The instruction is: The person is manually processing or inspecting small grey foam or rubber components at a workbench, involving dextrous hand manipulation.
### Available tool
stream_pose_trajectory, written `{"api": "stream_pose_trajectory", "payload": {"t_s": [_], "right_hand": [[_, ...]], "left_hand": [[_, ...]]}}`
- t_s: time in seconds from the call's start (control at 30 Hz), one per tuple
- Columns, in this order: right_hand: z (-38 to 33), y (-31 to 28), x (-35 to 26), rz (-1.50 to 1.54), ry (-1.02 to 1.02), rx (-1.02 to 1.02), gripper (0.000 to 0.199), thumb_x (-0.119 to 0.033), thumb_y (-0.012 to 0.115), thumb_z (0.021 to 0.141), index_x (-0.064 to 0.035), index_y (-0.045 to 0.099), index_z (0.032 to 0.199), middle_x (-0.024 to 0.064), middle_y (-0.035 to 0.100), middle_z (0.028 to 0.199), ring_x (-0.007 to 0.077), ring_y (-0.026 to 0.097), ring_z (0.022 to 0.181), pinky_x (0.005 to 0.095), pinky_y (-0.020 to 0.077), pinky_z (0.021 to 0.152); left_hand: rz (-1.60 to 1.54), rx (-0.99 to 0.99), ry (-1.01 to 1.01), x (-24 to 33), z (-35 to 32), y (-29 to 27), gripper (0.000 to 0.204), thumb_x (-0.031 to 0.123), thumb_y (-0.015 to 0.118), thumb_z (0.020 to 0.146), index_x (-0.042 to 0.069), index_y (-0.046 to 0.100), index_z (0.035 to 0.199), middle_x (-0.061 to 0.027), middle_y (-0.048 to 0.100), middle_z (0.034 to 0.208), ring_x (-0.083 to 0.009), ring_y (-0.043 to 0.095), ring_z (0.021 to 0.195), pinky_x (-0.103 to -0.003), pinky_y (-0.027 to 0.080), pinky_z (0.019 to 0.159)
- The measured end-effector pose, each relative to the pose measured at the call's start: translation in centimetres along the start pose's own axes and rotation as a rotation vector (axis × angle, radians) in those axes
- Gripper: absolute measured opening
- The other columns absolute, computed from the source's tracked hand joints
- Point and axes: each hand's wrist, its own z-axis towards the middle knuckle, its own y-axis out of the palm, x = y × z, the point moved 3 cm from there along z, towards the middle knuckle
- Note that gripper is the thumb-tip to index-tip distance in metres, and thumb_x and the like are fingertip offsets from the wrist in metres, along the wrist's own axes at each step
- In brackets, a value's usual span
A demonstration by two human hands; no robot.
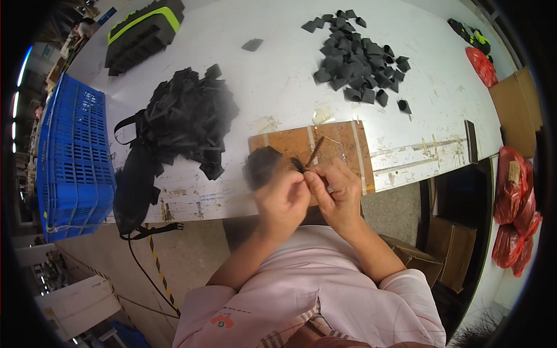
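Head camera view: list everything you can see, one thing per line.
white table: one, worn, fills the middle
wooden board: one, brown with tape strips, near table edge
black strap pieces: one tangled heap, left of the board
folded black pieces: one loose pile, far right of the table
black piece: one, alone at the far side
black and yellow-green stack: one, far left corner
blue crate: one, left of the table
red bags: several, right edge
cardboard boxes: a few, brown, under and right of the table
thin brown tool: one, at the fingertips
black piece in hand: one, blurred
left hand: pinching it
right hand: on the tool
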Motion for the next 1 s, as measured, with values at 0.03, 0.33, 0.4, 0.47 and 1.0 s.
{"api": "stream_pose_trajectory", "payload": {"t_s": [0.03,0.33,0.4,0.47,1.0], "right_hand": [[-0.1,0.2,-0.2,-0.114,-0.031,0.011,0.012,0.001,0.063,0.07,0.0006,0.056,0.08,0.012,0.051,0.069,0.0259,0.052,0.056,0.0327,0.0429,0.047],[0.0,0.1,1.3,-0.055,0.05,0.098,0.007,0.0,0.06,0.071,-0.0006,0.056,0.077,0.007,0.053,0.069,0.0169,0.053,0.052,0.0253,0.0423,0.046],[-0.6,0.6,2.1,0.893,0.702,-0.077,0.003,-0.002,0.061,0.074,-0.0023,0.058,0.075,0.001,0.053,0.067,0.0109,0.051,0.055,0.0196,0.0382,0.048],[-0.6,0.2,2.0,1.083,0.741,-0.101,0.004,-0.006,0.06,0.077,-0.0041,0.057,0.076,-0.0034,0.051,0.068,0.0065,0.047,0.056,0.0179,0.0348,0.049],[5.5,-1.4,1.3,0.986,0.463,-0.502,0.028,-0.033,0.056,0.083,-0.0056,0.052,0.077,-0.003,0.047,0.067,0.0033,0.036,0.055,0.0166,0.0271,0.047]], "left_hand": [[0.056,0.075,0.042,-0.4,-0.4,0.3,0.012,-0.007,0.062,0.067,-0.002,0.056,0.077,-0.0061,0.057,0.061,-0.0061,0.053,0.05,-0.02,0.042,0.044],[-1.458,-0.188,-0.881,-2.0,0.7,0.6,0.019,-0.007,0.049,0.074,-0.001,0.048,0.092,-0.005,0.052,0.074,-0.0036,0.033,0.039,-0.018,0.026,0.035],[-1.592,-0.279,-0.864,-1.4,1.0,0.0,0.021,-0.007,0.047,0.072,0.0,0.048,0.093,-0.0043,0.048,0.076,-0.0038,0.029,0.039,-0.018,0.025,0.036],[-1.251,-0.233,-0.901,-1.3,0.9,-0.2,0.023,-0.008,0.05,0.071,0.0,0.047,0.092,-0.0052,0.052,0.074,-0.003,0.033,0.043,-0.017,0.025,0.036],[-1.827,-0.365,-0.806,-0.6,4.3,1.4,0.018,0.002,0.04,0.087,0.001,0.049,0.103,-0.0137,0.058,0.088,-0.0033,0.027,0.031,-0.017,0.021,0.03]]}}
